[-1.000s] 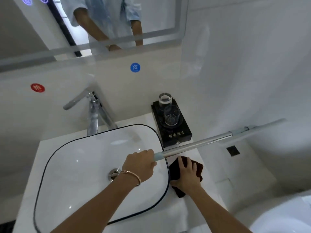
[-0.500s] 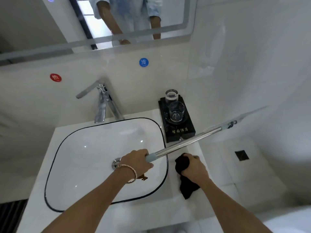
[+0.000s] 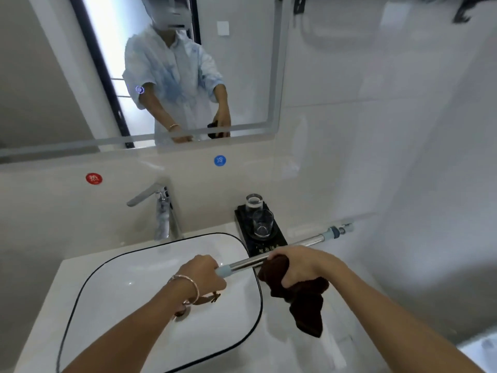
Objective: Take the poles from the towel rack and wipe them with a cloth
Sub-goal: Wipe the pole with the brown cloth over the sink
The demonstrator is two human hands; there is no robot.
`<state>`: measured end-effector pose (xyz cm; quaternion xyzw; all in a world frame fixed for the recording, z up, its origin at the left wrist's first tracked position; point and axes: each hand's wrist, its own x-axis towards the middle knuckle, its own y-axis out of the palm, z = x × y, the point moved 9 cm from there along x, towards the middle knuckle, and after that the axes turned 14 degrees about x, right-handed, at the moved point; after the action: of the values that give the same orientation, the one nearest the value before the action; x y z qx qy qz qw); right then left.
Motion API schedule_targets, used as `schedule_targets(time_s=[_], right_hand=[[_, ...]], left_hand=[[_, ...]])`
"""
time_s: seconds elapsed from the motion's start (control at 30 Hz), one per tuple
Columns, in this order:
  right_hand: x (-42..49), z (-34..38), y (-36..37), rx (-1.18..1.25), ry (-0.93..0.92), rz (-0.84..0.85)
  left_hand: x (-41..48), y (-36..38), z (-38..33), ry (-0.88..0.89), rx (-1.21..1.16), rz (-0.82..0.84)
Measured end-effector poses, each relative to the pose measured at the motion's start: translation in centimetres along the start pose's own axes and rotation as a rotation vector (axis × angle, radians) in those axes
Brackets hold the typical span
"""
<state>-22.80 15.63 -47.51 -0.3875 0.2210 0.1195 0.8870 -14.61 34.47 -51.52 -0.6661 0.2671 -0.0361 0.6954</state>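
1. Left hand (image 3: 204, 273): above the right half of the wash basin (image 3: 134, 278), with the fingers curled closed around the near end of the pole (image 3: 242, 264). A bracelet (image 3: 188, 286) sits on the wrist.
2. Right hand (image 3: 298, 265): just beyond the basin's right rim. It grips a dark brown cloth (image 3: 304, 300) bunched around the pole, and the loose tail of the cloth hangs below the fist.
3. Pole: a steel tube with a pale blue cap (image 3: 223, 271) at the left hand. It is held clear of the counter and slants from above the basin's right side up and away to the right, ending in a second blue fitting (image 3: 334, 232).
4. Black tray (image 3: 277, 240): behind the basin's right rear corner, carrying two drinking glasses (image 3: 263, 223). The pole crosses in front of the tray.
5. Faucet (image 3: 164, 211): a chrome tap behind the basin's rear rim.
6. Mirror (image 3: 242, 76): on the wall above the basin. It reflects the person's arms, with the cloth in hand.
7. Dark brackets (image 3: 462, 12): high up and to the right of the basin. They may belong to the towel rack, but this cannot be told.
8. Progress (judgement): one pole is off the rack and the cloth is applied near its held end, so wiping appears to be under way. The bare length from the cloth to the far fitting is left to wipe. Whether other poles remain is not visible.
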Motion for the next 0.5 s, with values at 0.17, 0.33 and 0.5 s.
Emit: schedule_targets(time_s=[0.17, 0.33, 0.5], right_hand=[[-0.1, 11.8, 3.3, -0.069, -0.179, -0.054], [2.1, 19.2, 9.6, -0.081, -0.248, -0.065], [4.1, 22.2, 18.0, -0.116, -0.244, -0.023]], left_hand=[[-3.4, 1.1, 7.1, 0.012, 0.048, -0.018], [-7.3, 2.9, 15.1, 0.013, 0.115, 0.023], [-11.7, 7.2, 23.0, -0.026, 0.084, 0.085]])
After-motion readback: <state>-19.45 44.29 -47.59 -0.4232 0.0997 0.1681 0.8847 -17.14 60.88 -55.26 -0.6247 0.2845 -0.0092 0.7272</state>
